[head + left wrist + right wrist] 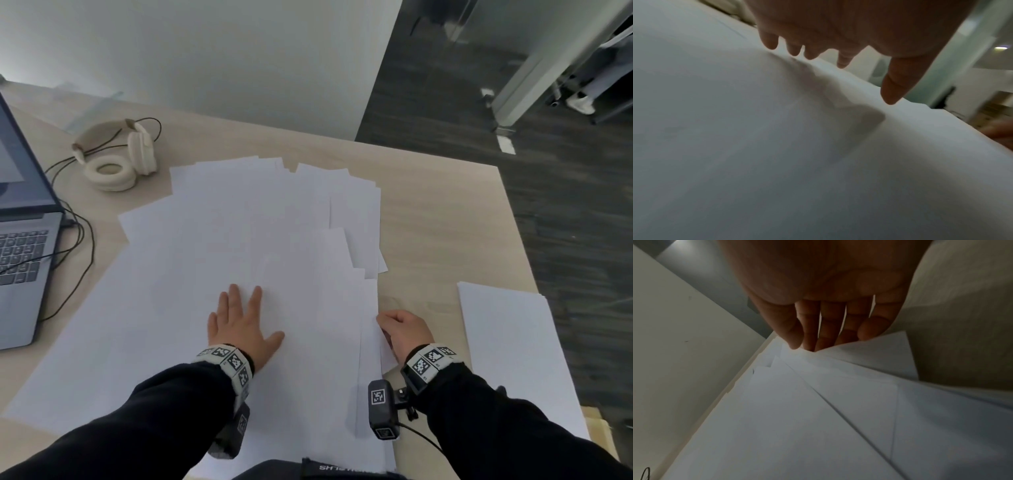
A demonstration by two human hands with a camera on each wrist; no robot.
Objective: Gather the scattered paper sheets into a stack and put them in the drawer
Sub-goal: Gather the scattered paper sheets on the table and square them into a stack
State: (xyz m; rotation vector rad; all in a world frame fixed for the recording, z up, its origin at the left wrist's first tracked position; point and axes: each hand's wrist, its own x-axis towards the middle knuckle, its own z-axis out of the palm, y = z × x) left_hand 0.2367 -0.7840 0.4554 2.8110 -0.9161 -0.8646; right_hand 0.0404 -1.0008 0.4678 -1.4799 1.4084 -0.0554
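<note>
Several white paper sheets (274, 240) lie spread and overlapping across the wooden desk (442, 219). My left hand (245, 320) lies flat on the sheets near the front middle, its fingers straight and spread; the left wrist view shows the left hand (849, 40) over blank paper (756, 146). My right hand (402, 329) is at the right edge of the spread, fingers curled. The right wrist view shows the right hand (818, 316) with fingers slipped under a lifted sheet edge (875, 352) and the thumb on top. No drawer is in view.
A small separate pile of sheets (510, 342) lies at the desk's right edge. An open laptop (20, 240) with cables stands at the left, and cream headphones (116, 157) lie behind the papers. Dark floor (565, 205) lies beyond the desk's right edge.
</note>
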